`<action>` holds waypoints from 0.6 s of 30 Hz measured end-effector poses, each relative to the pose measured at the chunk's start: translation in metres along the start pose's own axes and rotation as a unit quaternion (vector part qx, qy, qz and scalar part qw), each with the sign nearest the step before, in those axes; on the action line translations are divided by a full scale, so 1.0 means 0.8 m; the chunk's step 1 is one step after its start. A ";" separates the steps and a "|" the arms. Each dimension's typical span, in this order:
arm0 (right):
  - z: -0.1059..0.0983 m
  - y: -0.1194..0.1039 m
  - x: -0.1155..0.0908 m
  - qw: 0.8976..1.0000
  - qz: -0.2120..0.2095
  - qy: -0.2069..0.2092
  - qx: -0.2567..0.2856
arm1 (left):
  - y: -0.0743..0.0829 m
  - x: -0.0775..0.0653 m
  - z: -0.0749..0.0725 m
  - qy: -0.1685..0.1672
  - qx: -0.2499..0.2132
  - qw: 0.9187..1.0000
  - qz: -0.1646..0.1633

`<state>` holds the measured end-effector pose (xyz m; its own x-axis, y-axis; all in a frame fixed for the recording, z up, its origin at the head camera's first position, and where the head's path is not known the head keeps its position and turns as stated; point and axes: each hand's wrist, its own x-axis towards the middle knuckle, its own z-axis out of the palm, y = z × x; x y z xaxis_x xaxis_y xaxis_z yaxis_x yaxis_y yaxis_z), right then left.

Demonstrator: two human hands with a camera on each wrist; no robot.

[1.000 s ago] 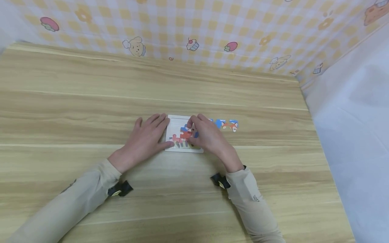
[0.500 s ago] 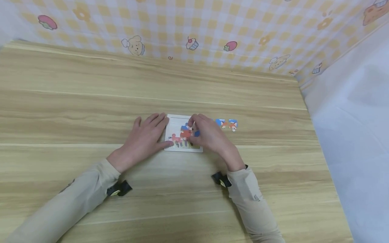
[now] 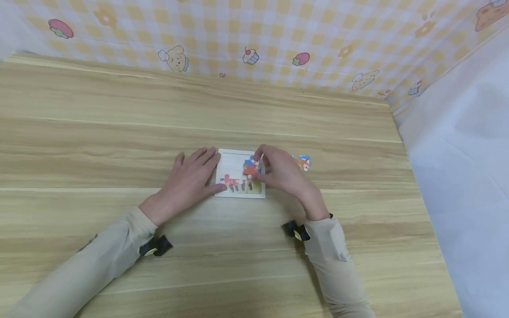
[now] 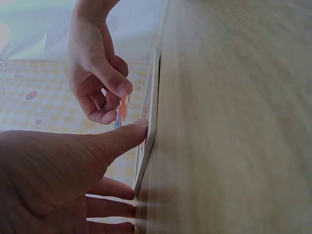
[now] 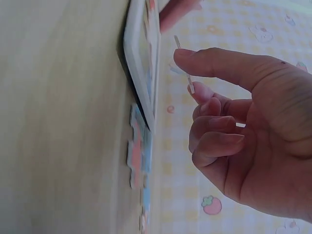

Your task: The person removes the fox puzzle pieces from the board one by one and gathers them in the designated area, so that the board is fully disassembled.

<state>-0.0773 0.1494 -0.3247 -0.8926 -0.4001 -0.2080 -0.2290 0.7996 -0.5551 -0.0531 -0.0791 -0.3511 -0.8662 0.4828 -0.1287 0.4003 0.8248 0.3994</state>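
A white-framed puzzle tray [image 3: 234,152] lies on the table with joined pieces [image 3: 236,184] along its near row. My right hand [image 3: 284,172] pinches a red and blue puzzle piece [image 3: 250,168] between thumb and forefinger. In the right wrist view the piece [image 5: 190,84] is held edge-on, raised off the tray. My left hand [image 3: 187,185] rests at the tray's left side, fingers straight. Its thumb presses the near left corner, and the left wrist view shows that thumb [image 4: 129,136] on the tray's edge.
Loose puzzle pieces [image 3: 305,162] with fox ears and blue sky lie right of the tray, partly behind my right hand. The wooden table [image 3: 199,274] extends around the tray. A yellow checked cloth [image 3: 222,35] hangs along its far edge.
My right hand has moved right and lifted the pinched piece from the tray's middle toward its right side, baring the white tray floor. My left hand stays still.
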 end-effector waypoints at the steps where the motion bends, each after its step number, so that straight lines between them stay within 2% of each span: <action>1: -0.002 0.002 -0.001 1.000 0.000 0.003 0.001 | 0.000 0.000 0.000 0.000 -0.001 1.000 -0.001; 12: -0.028 0.027 -0.013 0.999 0.019 0.009 0.039 | 0.001 -0.001 -0.001 -0.007 0.000 1.000 -0.004; 18: -0.042 0.043 -0.024 0.999 0.028 0.015 0.038 | 0.001 0.001 -0.001 -0.011 -0.004 1.000 -0.003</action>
<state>-0.0813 0.2000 -0.3128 -0.9150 -0.3405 -0.2166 -0.1486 0.7834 -0.6035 -0.0535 -0.0786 -0.3502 -0.8619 0.4838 -0.1522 0.3920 0.8259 0.4052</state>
